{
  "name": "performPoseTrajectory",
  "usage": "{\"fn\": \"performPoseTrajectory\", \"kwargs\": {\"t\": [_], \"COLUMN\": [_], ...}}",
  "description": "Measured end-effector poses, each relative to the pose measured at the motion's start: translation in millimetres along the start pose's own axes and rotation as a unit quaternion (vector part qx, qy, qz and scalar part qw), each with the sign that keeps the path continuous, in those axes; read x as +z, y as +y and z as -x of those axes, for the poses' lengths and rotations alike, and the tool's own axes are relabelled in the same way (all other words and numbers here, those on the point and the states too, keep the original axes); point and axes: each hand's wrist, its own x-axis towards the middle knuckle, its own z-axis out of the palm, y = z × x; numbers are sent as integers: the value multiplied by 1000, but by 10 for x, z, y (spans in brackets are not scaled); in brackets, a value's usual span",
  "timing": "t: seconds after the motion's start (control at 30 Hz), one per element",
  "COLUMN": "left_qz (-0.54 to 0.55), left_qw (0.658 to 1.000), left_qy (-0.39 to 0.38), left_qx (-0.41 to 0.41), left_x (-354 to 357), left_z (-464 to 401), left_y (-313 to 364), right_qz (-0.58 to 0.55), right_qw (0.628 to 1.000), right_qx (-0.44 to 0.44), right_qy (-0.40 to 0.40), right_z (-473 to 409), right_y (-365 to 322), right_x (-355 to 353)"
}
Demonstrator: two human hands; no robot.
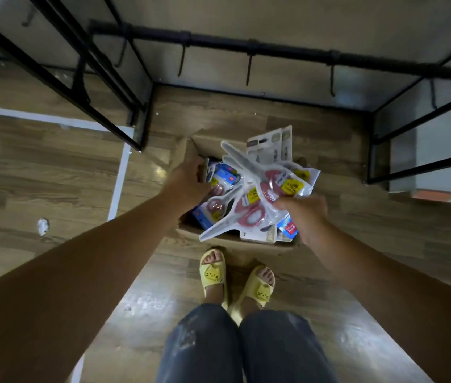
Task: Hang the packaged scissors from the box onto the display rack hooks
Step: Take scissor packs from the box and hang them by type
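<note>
Soft yellow slippers (235, 280) stand on glossy wood-grain floor (39, 175). Just beyond, the right hand (303, 214) pinches a fan of crinkly clear-plastic scissor packs (257, 189) above the open cardboard box (191, 150); the left hand (188, 179) curls its fingers over the box's edge. Farther off, a black metal rack's hooks (248, 69) hang bare.

**One head camera, looking steeply down**

A single wide-angle view from the person's head faces forward and almost straight down. Both bare forearms run in from the lower corners to an open brown cardboard box (188, 154) on the wood-pattern floor (53, 172), near mid-frame. Yellow slippers (213, 272) and blue jeans (205, 344) fill the bottom edge, close under the lens. The black metal display rack (260, 49) crosses the top, its lines bowed by the lens.
</note>
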Motion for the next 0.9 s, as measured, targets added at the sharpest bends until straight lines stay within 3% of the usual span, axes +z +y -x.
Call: {"fn": "performPoseTrajectory", "kwargs": {"t": [0.13, 0.23, 0.33, 0.43, 0.53, 0.73, 0.8, 0.9], "left_qz": [-47, -126, -196, -70, 34, 44, 25, -47], "left_qw": [988, 957, 936, 981, 995, 983, 977, 967], "left_qy": [100, 161, 165, 107, 25, -34, -87, -193], "left_qx": [110, 206, 242, 143, 87, 173, 194, 161], "left_x": [-806, -1361, -1798, -2188, -2578, -3157, -3313, -3530], "left_z": [386, 650, 928, 1259, 1519, 1947, 2059, 2127], "left_y": [611, 1020, 1381, 1692, 1922, 2211, 2254, 2310], "right_qz": [10, 17, -4, -18, -4, 34, 47, 71], "right_qw": [998, 993, 984, 961, 935, 896, 886, 874], "right_qx": [-42, -98, -156, -238, -316, -417, -437, -462], "right_qy": [-43, -65, -86, -139, -160, -149, -148, -132], "right_z": [639, 1073, 1521, 1923, 2267, 2769, 2889, 3052], "right_y": [-646, -1120, -1559, -1946, -2312, -2947, -3128, -3376], "right_x": [-400, -647, -844, -1011, -1176, -1420, -1462, -1489]}}
